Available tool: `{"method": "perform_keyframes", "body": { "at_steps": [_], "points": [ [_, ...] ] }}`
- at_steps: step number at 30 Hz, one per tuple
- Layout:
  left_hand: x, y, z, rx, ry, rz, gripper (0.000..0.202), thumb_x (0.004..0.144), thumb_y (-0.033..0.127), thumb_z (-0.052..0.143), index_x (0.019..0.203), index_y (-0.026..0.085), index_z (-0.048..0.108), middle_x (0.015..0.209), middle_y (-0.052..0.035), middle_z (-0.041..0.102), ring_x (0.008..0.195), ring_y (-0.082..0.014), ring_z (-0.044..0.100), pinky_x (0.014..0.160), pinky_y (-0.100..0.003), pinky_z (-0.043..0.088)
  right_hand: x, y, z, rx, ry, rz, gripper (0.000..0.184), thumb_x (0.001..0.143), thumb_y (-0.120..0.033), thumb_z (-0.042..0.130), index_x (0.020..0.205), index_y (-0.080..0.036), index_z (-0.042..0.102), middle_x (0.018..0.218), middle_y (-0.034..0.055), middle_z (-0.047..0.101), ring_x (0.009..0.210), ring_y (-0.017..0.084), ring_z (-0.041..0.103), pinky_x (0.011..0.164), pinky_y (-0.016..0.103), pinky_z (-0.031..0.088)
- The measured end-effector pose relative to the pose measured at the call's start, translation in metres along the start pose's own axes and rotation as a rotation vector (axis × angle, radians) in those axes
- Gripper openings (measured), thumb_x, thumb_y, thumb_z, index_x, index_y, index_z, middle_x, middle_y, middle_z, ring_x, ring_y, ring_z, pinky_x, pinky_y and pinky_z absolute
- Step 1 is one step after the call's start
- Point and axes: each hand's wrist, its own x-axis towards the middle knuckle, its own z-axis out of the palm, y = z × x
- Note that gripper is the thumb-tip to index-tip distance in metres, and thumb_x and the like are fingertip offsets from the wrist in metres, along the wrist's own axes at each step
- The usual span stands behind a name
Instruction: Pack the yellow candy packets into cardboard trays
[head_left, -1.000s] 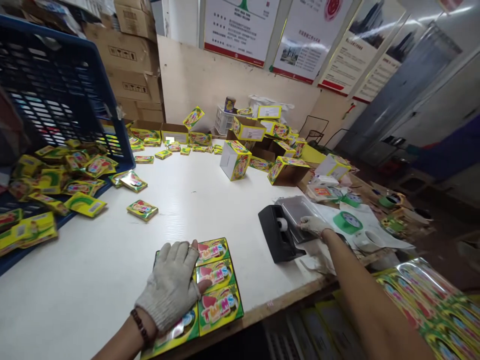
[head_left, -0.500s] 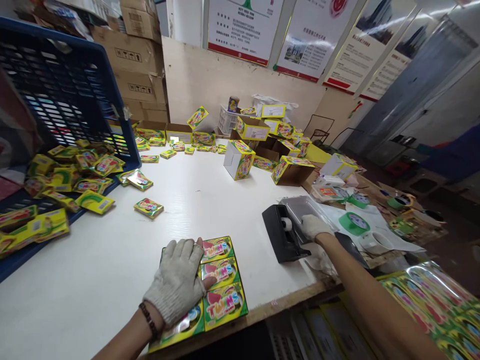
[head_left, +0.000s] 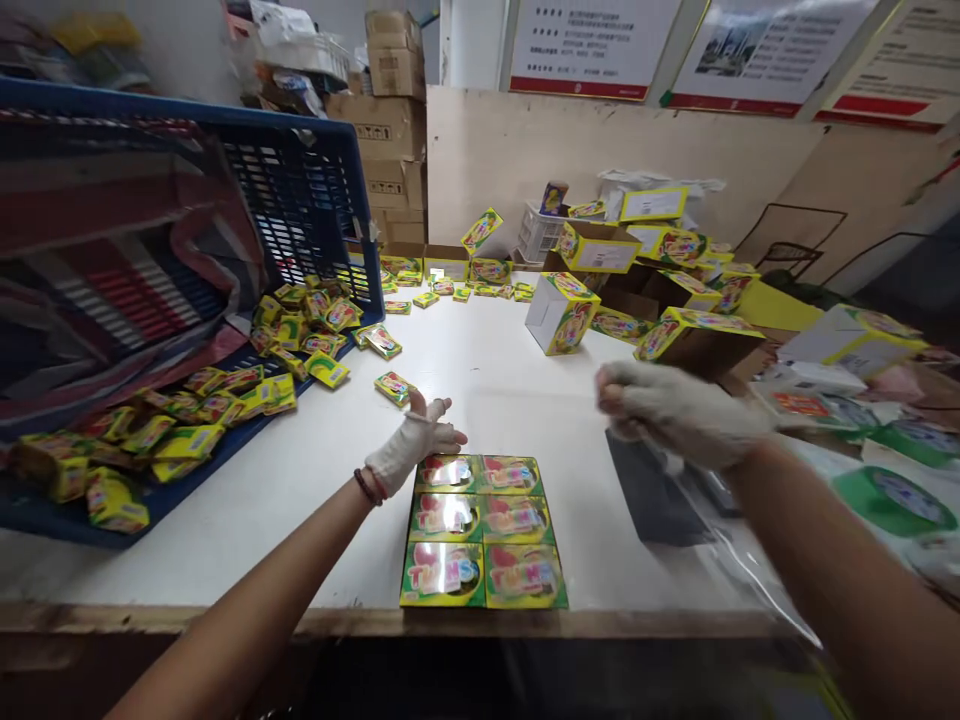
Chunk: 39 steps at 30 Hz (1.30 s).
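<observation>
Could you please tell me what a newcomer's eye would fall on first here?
Probably the six bright TWINS boxes, set in two columns at the table's near edge, with the gloved left hand at their far side. Next might come the big blue crate on the left, with small yellow-green packs heaped in it, and the blurred, gloved right hand on the right.
</observation>
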Motion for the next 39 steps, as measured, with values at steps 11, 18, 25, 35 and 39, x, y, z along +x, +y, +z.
{"method": "perform_keyframes", "body": {
  "at_steps": [11,18,25,35,39],
  "points": [
    [-0.006,-0.039,-0.022,0.562,0.380,0.250,0.019,0.076,0.033,0.057,0.065,0.018,0.055,0.068,0.0013,0.051,0.070,-0.0138,0.050,0.069,-0.027,0.041,0.071,0.100,0.073,-0.377,-0.040,0.098,0.015,0.068,-0.029,0.058,0.060,-0.018,0.055,0.058,-0.0018,0.051,0.060,0.011,0.043,0.054,0.024,0.033],
    [-0.028,-0.061,-0.011,0.675,0.412,0.278,0.026,0.091,0.037,0.039,0.082,0.021,0.059,0.085,-0.0023,0.064,0.083,-0.0176,0.058,0.077,-0.031,0.046,0.028,0.124,0.069,-0.158,0.021,0.207,0.032,0.077,-0.047,0.055,0.083,-0.016,0.064,0.063,0.0001,0.057,0.054,0.012,0.049,0.047,0.022,0.042],
    [-0.023,-0.031,0.029,1.374,-0.021,0.622,0.026,0.087,0.018,0.045,0.106,0.021,0.062,0.116,-0.0090,0.062,0.110,-0.0251,0.053,0.097,-0.046,0.038,0.024,0.123,0.081,-0.179,0.098,0.207,0.022,0.081,-0.030,0.051,0.088,-0.015,0.066,0.066,0.0011,0.060,0.054,0.011,0.051,0.043,0.020,0.041],
    [-0.011,-0.036,0.082,1.498,-0.207,0.724,0.051,0.089,0.036,0.048,0.139,0.032,0.046,0.138,-0.0133,0.049,0.123,-0.0358,0.044,0.100,-0.069,0.023,-0.083,0.139,0.098,-0.135,0.026,0.158,0.044,0.080,-0.037,0.054,0.120,-0.018,0.061,0.085,0.0012,0.062,0.067,0.014,0.058,0.062,0.026,0.048],
    [-0.012,-0.034,0.082,1.490,-0.223,0.765,0.052,0.084,0.048,0.054,0.134,0.034,0.053,0.131,-0.0142,0.051,0.118,-0.0377,0.046,0.098,-0.069,0.024,-0.115,0.144,0.106,0.038,-0.001,0.365,0.045,0.076,-0.043,0.054,0.112,-0.017,0.062,0.067,-0.0037,0.053,0.049,0.011,0.053,0.049,0.022,0.039]
  ]
}}
